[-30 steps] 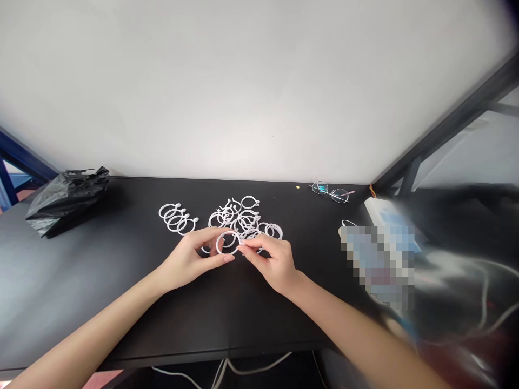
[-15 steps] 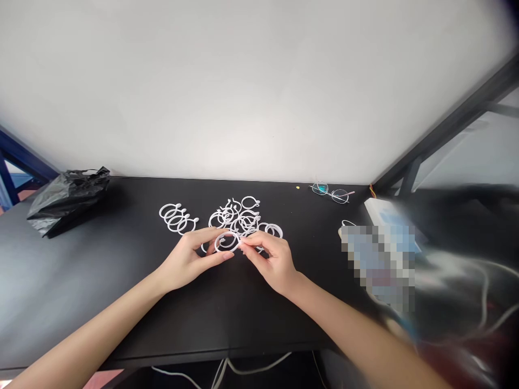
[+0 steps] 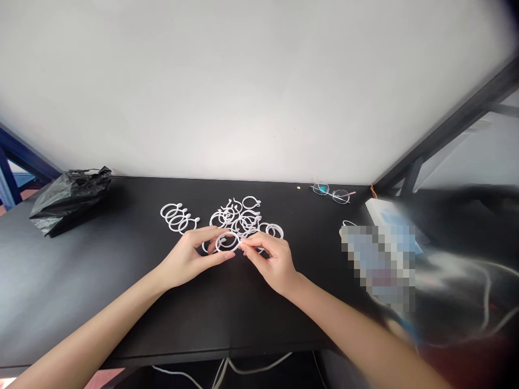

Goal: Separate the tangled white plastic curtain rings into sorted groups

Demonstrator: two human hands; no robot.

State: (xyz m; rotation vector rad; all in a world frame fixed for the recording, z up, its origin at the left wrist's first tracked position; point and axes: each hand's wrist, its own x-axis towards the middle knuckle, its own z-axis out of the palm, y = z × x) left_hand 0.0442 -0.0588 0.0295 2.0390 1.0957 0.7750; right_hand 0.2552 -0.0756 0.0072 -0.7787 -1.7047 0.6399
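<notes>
Between my two hands is a white plastic ring (image 3: 218, 244) with a small clasp. My left hand (image 3: 191, 256) grips the ring's left side, thumb below and fingers above. The fingertips of my right hand (image 3: 272, 258) pinch the ring's right end and hide the clasp there. Just behind my hands lies a loose pile of white rings (image 3: 231, 214), some with their ends apart. To the left, several closed rings (image 3: 173, 220) overlap in a short row.
A black plastic bag (image 3: 68, 200) sits at the left of the black table (image 3: 227, 313). Eyeglasses (image 3: 340, 197) lie near the wall at the right. A white box (image 3: 391, 221) and a blurred-out item stand at the far right. Cables hang below the table's front edge.
The view has shifted very slightly. My hands keep the same grip on the white ring, and nothing else has visibly moved.
</notes>
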